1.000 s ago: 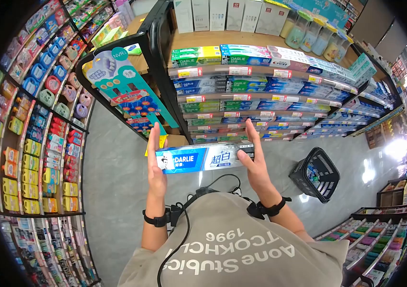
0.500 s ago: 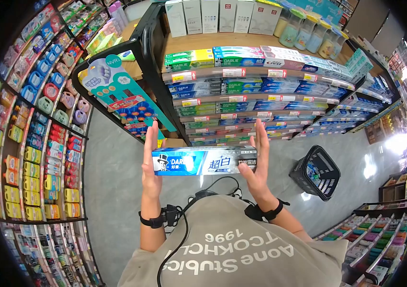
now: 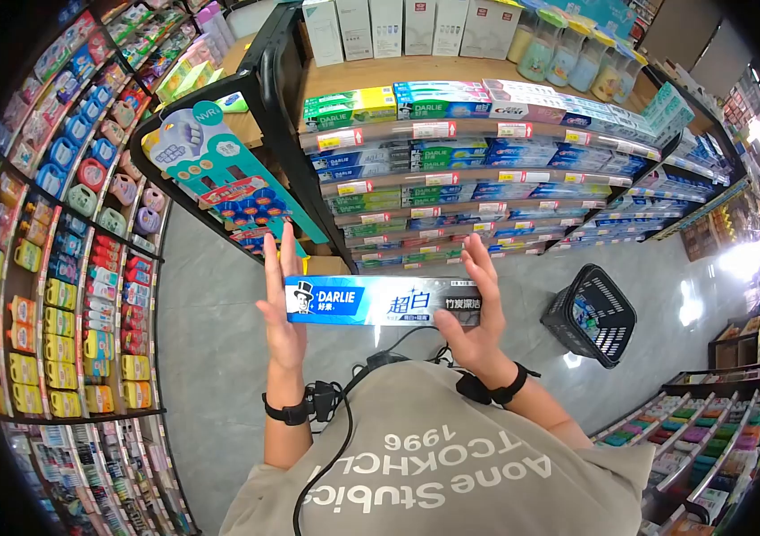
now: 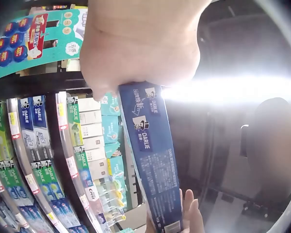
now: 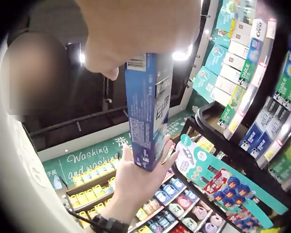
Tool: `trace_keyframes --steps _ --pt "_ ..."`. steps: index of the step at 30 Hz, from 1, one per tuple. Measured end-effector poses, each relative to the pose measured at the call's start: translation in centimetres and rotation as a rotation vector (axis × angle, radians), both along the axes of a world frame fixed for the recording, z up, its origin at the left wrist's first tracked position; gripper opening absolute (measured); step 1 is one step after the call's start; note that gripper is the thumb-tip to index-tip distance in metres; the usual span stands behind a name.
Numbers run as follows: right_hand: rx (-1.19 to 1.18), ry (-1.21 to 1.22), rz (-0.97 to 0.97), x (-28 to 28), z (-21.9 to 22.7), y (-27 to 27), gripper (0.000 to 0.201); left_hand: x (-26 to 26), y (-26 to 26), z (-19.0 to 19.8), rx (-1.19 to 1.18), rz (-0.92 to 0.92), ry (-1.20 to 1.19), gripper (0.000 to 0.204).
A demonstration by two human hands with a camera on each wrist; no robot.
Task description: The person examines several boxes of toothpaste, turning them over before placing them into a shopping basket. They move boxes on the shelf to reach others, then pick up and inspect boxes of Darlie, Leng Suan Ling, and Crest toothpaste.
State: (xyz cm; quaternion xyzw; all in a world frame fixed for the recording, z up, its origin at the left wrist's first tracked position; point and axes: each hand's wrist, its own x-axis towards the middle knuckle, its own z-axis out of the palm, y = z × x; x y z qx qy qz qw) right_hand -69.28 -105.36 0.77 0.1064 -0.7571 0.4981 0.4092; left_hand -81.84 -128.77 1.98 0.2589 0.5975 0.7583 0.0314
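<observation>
A long toothpaste box (image 3: 371,302), blue at one end and silver-grey at the other, lies level between both palms in the head view. The left hand (image 3: 283,329) presses the blue end, its fingers straight and spread, thumb pointing outward. At the silver-grey end, the right hand (image 3: 480,332) presses with extended fingers, and its thumb overlaps the lower front edge. Printed text covers the box's dark blue side (image 4: 153,160) in the left wrist view. The right wrist view shows the left hand (image 5: 143,182) flat against the far end.
Ahead stands a shelf rack (image 3: 478,132) stacked with toothpaste boxes. A teal display board (image 3: 246,183) hangs on its left end. On the floor to the right is a black shopping basket (image 3: 590,314) with items inside. Detergent shelves (image 3: 63,295) line the left side.
The box has shifted slightly left and its front face now shows more squarely. The left hand's fingers and thumb have spread apart. The right thumb has moved lower along the front edge.
</observation>
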Motion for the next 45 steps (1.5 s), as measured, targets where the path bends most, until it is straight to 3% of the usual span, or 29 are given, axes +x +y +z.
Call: trace_keyframes --steps 5,15,20,28,31,35,38,41,45 --pt "-0.177 -0.044 0.0 -0.4 -0.4 -0.3 0.065 0.6 -0.3 1.4 -0.083 0.021 0.116 0.118" --pt "-0.135 0.03 0.001 0.4 -0.4 0.1 0.059 1.2 0.0 1.2 -0.087 0.026 0.187 0.115" --pt "-0.023 0.09 -0.036 1.4 0.2 -0.2 0.059 1.4 -0.7 1.4 -0.098 0.059 0.225 0.089" --pt "-0.07 0.101 0.024 1.4 0.6 -0.2 0.057 2.5 -0.2 2.2 -0.077 0.232 0.362 0.041" --pt "-0.11 0.05 -0.043 1.8 0.5 -0.5 0.055 3.0 -0.2 2.4 -0.103 0.277 0.381 0.037" --pt "-0.227 0.114 -0.24 1.3 0.4 -1.8 0.053 3.5 -0.2 2.0 -0.084 0.289 0.445 0.037" --pt "-0.31 0.153 -0.156 1.3 0.3 -2.0 0.044 3.9 -0.4 1.5 -0.056 0.298 0.494 0.046" --pt "-0.201 0.079 -0.09 1.7 0.0 -1.0 0.03 4.2 -0.4 1.6 -0.048 0.32 0.493 0.054" --pt "-0.211 0.077 -0.149 1.8 0.3 -1.5 0.015 4.3 -0.5 1.5 -0.076 0.329 0.489 0.072"
